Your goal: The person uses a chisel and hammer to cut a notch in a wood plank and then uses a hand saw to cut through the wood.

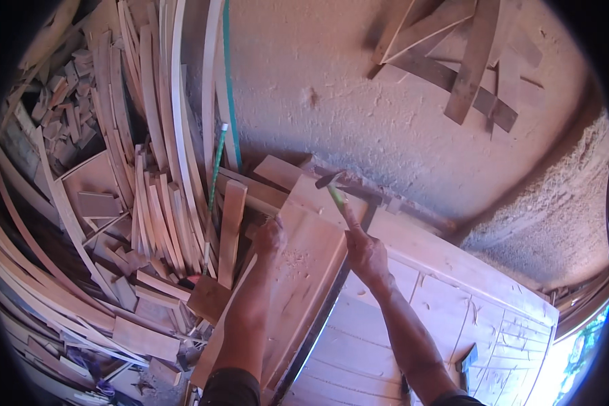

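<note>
My right hand [367, 256] is wrapped round the handle of a hammer [337, 195], whose dark head is raised above a long wooden plank [308, 247]. The handle is green near the head. At the plank's left edge, my left hand [269, 235] is closed with its fingers curled; whatever it may hold is too small to make out. Wood shavings [298, 260] lie on the plank close by. Right of the plank, across a dark gap, a large pale grooved wooden panel [386, 308] lies under my right forearm.
A dark-headed tool [465, 358] rests on the panel at the lower right. Long wooden strips [166, 101] lean along the left, above heaped offcuts [159, 338]. A green patterned stick [216, 169] stands among them. Curved wooden pieces [470, 68] hang on the plastered wall [304, 74].
</note>
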`<state>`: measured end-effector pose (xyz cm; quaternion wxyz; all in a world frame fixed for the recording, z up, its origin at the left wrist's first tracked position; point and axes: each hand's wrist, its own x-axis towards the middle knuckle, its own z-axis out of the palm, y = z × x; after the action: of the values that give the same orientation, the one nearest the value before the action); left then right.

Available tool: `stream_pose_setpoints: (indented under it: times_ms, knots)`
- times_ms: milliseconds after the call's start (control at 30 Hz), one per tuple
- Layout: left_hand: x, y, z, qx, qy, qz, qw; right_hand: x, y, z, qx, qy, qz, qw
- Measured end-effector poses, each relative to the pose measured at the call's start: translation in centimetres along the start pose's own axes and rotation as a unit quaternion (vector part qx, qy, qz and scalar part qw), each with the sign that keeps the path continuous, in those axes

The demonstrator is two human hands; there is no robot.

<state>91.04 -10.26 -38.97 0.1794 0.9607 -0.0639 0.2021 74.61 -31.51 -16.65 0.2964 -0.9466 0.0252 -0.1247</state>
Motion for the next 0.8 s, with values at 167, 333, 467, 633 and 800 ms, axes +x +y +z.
stream_pose_setpoints:
  times_ms: [167,333,467,633,800]
  knots:
    - [0.0,0.1,-3.5,-0.129,0.07,-0.013,0.989,-11.1,1.6,-4.3,0.145,0.052,0.088,0.984]
    - [-11.2,15.2,-12.1,-0.326,0.017,0.179,0.928,-28.2,7.2,-7.7,0.322,0.057,0.318,0.89]
    - [-26.6,25.0,-16.0,-0.42,-0.268,0.481,0.721,-35.0,7.6,-12.1,0.374,0.177,0.405,0.815]
    - [-40.6,30.5,-16.0,-0.27,-0.274,0.674,0.631,-38.9,8.3,-15.6,0.338,0.272,0.399,0.808]
    - [-40.7,33.9,-16.0,-0.125,-0.341,0.726,0.584,-40.2,6.4,-17.8,0.343,0.298,0.414,0.789]
